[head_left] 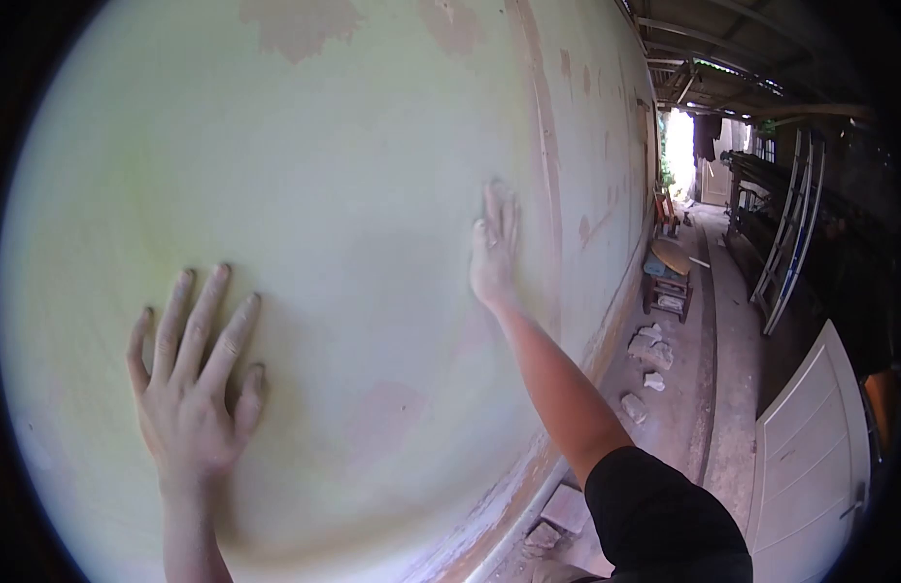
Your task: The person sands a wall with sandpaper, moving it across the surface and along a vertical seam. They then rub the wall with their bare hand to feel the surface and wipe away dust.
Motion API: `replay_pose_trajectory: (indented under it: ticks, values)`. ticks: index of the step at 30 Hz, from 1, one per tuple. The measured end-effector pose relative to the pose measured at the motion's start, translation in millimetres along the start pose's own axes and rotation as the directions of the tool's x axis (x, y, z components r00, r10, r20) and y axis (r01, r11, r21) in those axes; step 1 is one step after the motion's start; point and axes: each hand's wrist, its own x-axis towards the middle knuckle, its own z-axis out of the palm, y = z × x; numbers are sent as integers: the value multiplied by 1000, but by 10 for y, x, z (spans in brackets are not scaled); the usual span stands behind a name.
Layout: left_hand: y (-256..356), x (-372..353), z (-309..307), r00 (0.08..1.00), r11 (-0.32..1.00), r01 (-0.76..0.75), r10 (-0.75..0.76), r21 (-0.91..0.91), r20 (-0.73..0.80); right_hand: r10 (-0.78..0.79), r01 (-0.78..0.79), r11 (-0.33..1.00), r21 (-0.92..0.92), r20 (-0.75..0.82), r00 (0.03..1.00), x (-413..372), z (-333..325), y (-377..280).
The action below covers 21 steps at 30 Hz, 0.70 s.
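A large pale green surface (373, 175) with pinkish-brown patches fills the left and middle of the head view. Against its lower left part lies my left hand (193, 389), dusty, its fingers spread and pointing up. My right hand (494, 248) is farther right and higher on the same surface, the arm reaching out from a black sleeve. Its fingers point up, extended and a little blurred, with no object visible in them. Neither hand holds anything that I can see.
A white door panel (810, 457) leans at the lower right. Behind it stands a metal ladder (792, 233). A small stool (669, 291) and broken rubble (651, 350) are on the floor along the wall. A doorway (680, 155) shows bright at the far end.
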Motion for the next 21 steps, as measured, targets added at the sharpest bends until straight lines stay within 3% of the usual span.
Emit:
replay_pose_trajectory:
  ticks: [3,4,6,8,10,11,13,14,15,16,18,20,21]
  values:
    - [-37,-266,28,994,996,91,-89,26,-67,-117,160,971,-175,232,966,-1274,88,-739]
    - [-38,-338,33,994,995,95,-93,18,-63,-116,161,970,-181,239,964,-1493,59,-768]
    - [-42,-435,44,994,994,106,-106,11,-37,-280,288,957,28,334,900,-1714,71,-686]
    - [-66,-480,38,996,996,84,-84,6,-26,-257,318,936,-151,324,910,-1369,29,-375]
    - [-108,-500,9,999,999,38,-38,-6,0,78,-81,997,19,109,991,-732,21,-66]
    - [-115,-520,4,999,999,36,-36,3,1,152,-156,984,83,52,987,-455,42,285]
    - [-106,-510,27,999,999,45,-45,-12,1,223,-219,964,152,-16,975,-279,38,267]
    - [-92,-514,41,999,999,52,-51,-10,14,233,-232,970,68,-10,972,-368,119,240]
    - [-88,-504,42,999,998,51,-51,-20,5,238,-238,971,-20,-6,971,-452,147,16]
    - [-80,-500,49,998,998,56,-56,-20,1,265,-266,964,-5,99,959,-700,95,-479]
    - [-41,-506,76,998,998,63,-63,-29,-3,66,-62,998,-25,225,972,-1396,200,-1002]
    - [-23,-489,62,999,999,34,-34,-13,2,-143,146,989,20,375,916,-2007,132,-1379]
    - [-3,-491,56,999,999,32,-32,-15,-4,-143,148,989,16,370,918,-1998,120,-1329]
